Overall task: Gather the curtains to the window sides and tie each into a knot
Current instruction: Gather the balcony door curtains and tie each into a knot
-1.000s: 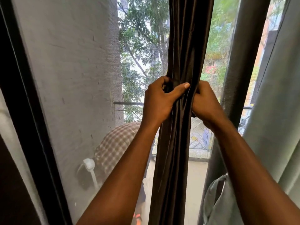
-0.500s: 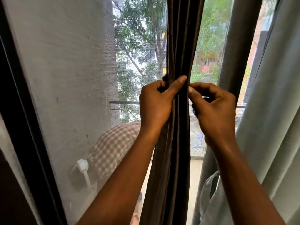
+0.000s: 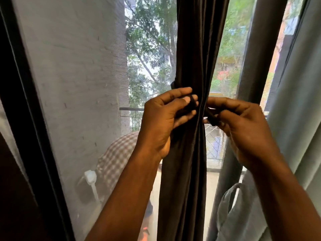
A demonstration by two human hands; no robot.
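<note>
1. The left hand [image 3: 166, 117] is in front of the dark brown curtain [image 3: 189, 49], with its fingers curled. Thumb and forefinger pinch one end of a dark strip [image 3: 191, 101] of cloth.
2. The right hand [image 3: 243, 126] is just beside the curtain on the other side. Its fingers are also curled and pinch the other end of the strip.
3. I cannot tell if the strip is a separate band or a part of the curtain itself.
4. The dark brown curtain hangs gathered in one narrow bundle in the middle of the window, between the two hands. The folds are pressed together at the height of the hands.
5. At the right side hangs a grey curtain [image 3: 298, 101]. Low beside it there is a grey loop of cloth [image 3: 225, 206].
6. At the left edge stands the black window frame [image 3: 26, 101].
7. Through the mesh screen [image 3: 78, 66] one sees a pale wall, green trees [image 3: 149, 40], a railing [image 3: 132, 109] and a checked cloth [image 3: 116, 157] lower down.
</note>
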